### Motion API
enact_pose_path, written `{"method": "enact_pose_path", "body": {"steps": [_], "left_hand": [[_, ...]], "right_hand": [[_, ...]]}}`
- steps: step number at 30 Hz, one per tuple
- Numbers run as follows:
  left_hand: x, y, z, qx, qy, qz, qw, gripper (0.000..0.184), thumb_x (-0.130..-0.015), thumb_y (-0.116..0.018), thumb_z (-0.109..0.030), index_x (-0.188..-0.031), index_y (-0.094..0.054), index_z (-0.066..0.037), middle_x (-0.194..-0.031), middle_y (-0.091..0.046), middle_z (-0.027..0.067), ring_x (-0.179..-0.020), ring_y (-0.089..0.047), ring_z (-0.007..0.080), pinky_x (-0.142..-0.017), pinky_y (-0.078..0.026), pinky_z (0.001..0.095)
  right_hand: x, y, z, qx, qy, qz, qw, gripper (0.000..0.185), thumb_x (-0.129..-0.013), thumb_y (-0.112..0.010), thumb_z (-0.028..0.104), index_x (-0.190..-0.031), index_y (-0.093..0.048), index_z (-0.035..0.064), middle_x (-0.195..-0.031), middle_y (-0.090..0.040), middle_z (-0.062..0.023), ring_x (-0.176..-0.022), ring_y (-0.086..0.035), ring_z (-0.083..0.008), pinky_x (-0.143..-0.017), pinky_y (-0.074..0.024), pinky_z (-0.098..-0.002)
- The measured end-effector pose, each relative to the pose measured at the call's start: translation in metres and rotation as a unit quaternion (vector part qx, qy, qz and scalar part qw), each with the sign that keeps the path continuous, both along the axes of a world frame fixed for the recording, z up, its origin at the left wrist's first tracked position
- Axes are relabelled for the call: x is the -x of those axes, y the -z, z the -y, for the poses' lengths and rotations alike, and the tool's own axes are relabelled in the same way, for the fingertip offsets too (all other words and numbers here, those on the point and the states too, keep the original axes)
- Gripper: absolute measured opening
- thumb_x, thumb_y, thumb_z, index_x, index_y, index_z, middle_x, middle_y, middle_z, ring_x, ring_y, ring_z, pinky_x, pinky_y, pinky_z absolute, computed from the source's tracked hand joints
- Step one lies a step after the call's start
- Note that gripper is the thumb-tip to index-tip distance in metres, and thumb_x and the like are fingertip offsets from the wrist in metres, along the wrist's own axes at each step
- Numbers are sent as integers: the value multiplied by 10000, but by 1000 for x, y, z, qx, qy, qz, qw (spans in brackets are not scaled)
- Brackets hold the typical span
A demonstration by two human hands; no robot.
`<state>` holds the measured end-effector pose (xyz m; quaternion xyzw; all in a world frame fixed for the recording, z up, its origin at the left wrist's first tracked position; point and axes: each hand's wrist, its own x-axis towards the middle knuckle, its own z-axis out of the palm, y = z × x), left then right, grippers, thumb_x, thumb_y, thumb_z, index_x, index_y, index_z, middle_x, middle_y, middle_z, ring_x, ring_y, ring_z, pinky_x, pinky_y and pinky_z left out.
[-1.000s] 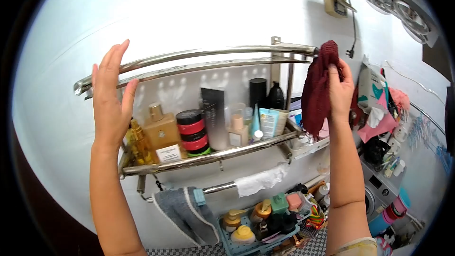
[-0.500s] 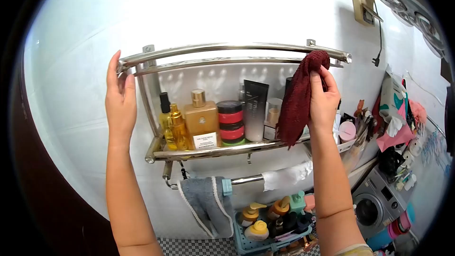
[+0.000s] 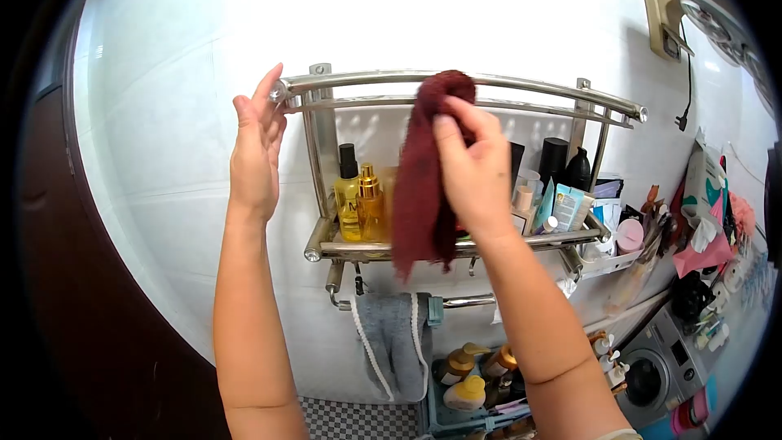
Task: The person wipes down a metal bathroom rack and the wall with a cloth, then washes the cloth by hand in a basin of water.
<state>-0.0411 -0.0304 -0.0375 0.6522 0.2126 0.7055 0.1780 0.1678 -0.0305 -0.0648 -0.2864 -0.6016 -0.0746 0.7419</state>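
My right hand [image 3: 479, 171] pinches a dark red cloth [image 3: 423, 187], which is draped over the upper metal rail [image 3: 366, 79] of a wall rack and hangs down in front of the shelf. My left hand [image 3: 259, 151] is at the rail's left end, thumb and fingers apart; whether its fingertips press on the rail is hard to tell. Below, on the shelf, stand a yellow bottle with a black cap [image 3: 348, 195] and a gold-capped bottle [image 3: 371, 205]. The cloth and my right hand hide the items in the shelf's middle.
A grey towel [image 3: 391, 342] hangs from the lower bar. Below it sits a blue basket [image 3: 456, 417] of pump bottles. Dark bottles [image 3: 554, 159] and tubes fill the shelf's right side. Farther right are a washing machine [image 3: 652, 371] and hanging items; a dark door [image 3: 90, 310] is at left.
My right hand has slid the red cloth leftward along the upper rail, from near its right end to about the middle. My left hand stays by the left end. The view has shifted left.
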Motion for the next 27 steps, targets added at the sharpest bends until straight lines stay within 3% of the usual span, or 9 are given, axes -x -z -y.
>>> {"method": "enact_pose_path", "body": {"steps": [6, 12, 15, 17, 18, 20, 22, 25, 27], "left_hand": [[3, -2, 2, 11, 56, 15, 998, 694, -912, -68, -570, -1376, -303, -112, -1374, -325, 195, -1278, -319, 272, -1093, -160, 373], [13, -3, 1, 18, 67, -6, 998, 666, -923, -82, -553, -1395, -260, -117, -1191, -509, 159, -1138, -445, 208, -1011, -297, 325], [17, -3, 4, 39, 114, -20, 993, 703, -909, -87, -586, -1399, -242, -106, -1355, -350, 198, -1258, -321, 264, -1063, -177, 361], [18, 0, 2, 20, 101, 8, 995, 666, -920, -88, -558, -1406, -218, -120, -1316, -402, 194, -1197, -396, 241, -1014, -302, 343], [20, 3, 4, 20, 96, 8, 995, 666, -920, -88, -558, -1406, -218, -120, -1316, -402, 194, -1197, -396, 241, -1014, -302, 343], [25, 15, 12, 41, 94, 23, 994, 706, -904, -90, -591, -1403, -220, -108, -1405, -274, 211, -1311, -248, 301, -1078, -151, 387], [32, 31, 22, 44, 60, 31, 997, 718, -900, -95, -596, -1399, -218, -94, -1399, -284, 208, -1317, -244, 304, -1079, -159, 406], [43, 68, 47, 56, 47, 15, 997, 708, -910, -126, -579, -1387, -228, -65, -1383, -314, 199, -1288, -313, 297, -1067, -216, 411], [53, 104, 62, 84, 37, 5, 996, 685, -916, -190, -558, -1384, -231, -60, -1373, -334, 193, -1273, -338, 292, -1056, -241, 404]], "right_hand": [[70, -5, 0, 24, -60, 19, 998, 237, -829, -571, 142, -1010, -607, -6, -973, -499, -159, -893, -513, -266, -807, -423, -326], [128, -11, -4, 81, -141, 7, 987, 225, -802, -582, 132, -991, -615, 15, -972, -491, -186, -901, -509, -319, -810, -425, -348], [124, -8, -15, 69, -149, 24, 986, 266, -793, -591, 141, -1026, -608, 14, -951, -526, -188, -902, -527, -300, -805, -432, -346], [113, -2, -22, 142, -289, 50, 945, 292, -824, -572, 137, -1068, -586, -23, -996, -592, -127, -887, -569, -184, -764, -449, -280], [109, 6, -21, 178, -372, 40, 910, 292, -839, -561, 135, -1075, -580, -37, -1022, -602, -103, -887, -575, -145, -753, -450, -254], [96, 16, 8, 216, -444, 39, 869, 280, -872, -525, 116, -1103, -560, -38, -1063, -590, -65, -905, -568, -109, -763, -455, -235], [84, 26, 34, 344, -612, -89, 707, 262, -866, -527, 115, -1089, -571, -13, -1008, -597, -77, -916, -560, -127, -789, -454, -272], [72, 58, 48, 384, -656, -127, 637, 280, -887, -498, 90, -1145, -533, -13, -1064, -584, -47, -941, -548, -92, -809, -450, -250], [65, 81, 58, 406, -653, -121, 628, 275, -885, -500, 87, -1138, -537, -13, -1056, -586, -47, -945, -546, -103, -825, -440, -252]]}}
